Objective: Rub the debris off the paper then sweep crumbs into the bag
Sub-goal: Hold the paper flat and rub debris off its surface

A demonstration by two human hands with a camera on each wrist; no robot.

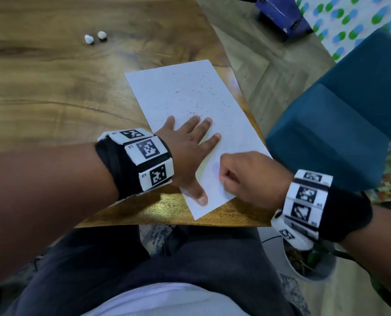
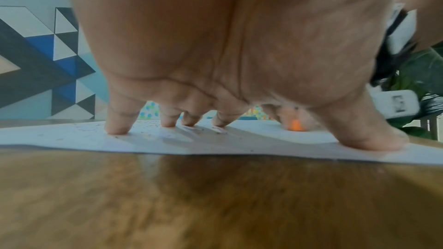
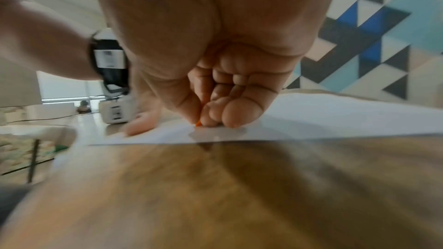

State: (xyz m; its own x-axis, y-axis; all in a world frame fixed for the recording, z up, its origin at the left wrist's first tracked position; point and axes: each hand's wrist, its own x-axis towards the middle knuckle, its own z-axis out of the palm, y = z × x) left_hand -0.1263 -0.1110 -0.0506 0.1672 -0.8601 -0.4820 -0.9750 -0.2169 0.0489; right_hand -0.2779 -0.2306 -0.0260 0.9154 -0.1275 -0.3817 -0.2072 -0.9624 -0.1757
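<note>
Near the table corner, left hand (image 1: 187, 151) spread flat pins paper (image 1: 190, 92); right hand (image 1: 247, 176) pinches orange eraser (image 1: 220, 177).

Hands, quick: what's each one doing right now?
Left hand: open, fingers spread, pressing the paper flat.
Right hand: pinching a small orange eraser against the paper.

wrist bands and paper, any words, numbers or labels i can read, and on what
None can be read.
Left wrist band: black-and-white square code patterns, no words; tiny marks beside them too small to read.
Right wrist band: the same, blurred.
Paper: only crumbs and faint smudges, no writing.
</note>
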